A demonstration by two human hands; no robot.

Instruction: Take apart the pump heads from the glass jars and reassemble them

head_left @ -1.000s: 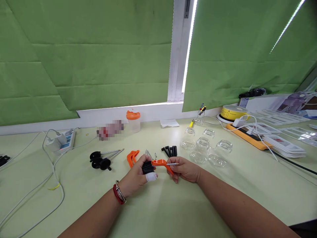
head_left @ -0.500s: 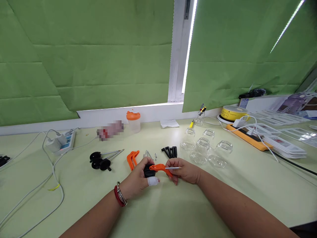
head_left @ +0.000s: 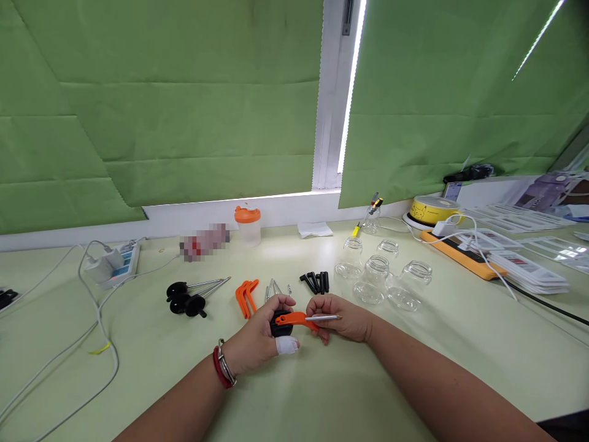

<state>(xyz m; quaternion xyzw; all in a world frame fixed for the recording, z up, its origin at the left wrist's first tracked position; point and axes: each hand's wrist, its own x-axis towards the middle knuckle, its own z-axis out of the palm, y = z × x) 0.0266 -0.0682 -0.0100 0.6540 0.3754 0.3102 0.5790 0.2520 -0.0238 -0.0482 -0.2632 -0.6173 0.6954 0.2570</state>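
Note:
A round black cap-like part (head_left: 281,325) is gripped in my left hand (head_left: 260,331), whose thumb wears a white wrap. Against its face lies one end of an orange curved handle (head_left: 291,318). The other end of that handle is pinched by my right hand (head_left: 343,316). A thin metal rod (head_left: 322,317) stretches across my right fingers; I cannot tell where it joins the other parts. Beyond my left hand are more orange curved handles (head_left: 246,296) and several metal rods (head_left: 271,288). Black tube-shaped grips (head_left: 317,282) lie beyond my right hand.
Several clear glass jars (head_left: 377,279) stand to the right. Black discs with metal shafts (head_left: 188,299) lie at left. An orange-lidded cup (head_left: 249,227) is at the back. Cables run from a white power strip (head_left: 124,264) and an orange one (head_left: 460,255).
The black part has tilted in my left hand and shows more of its round face. The orange handle and metal rod have turned slightly with it.

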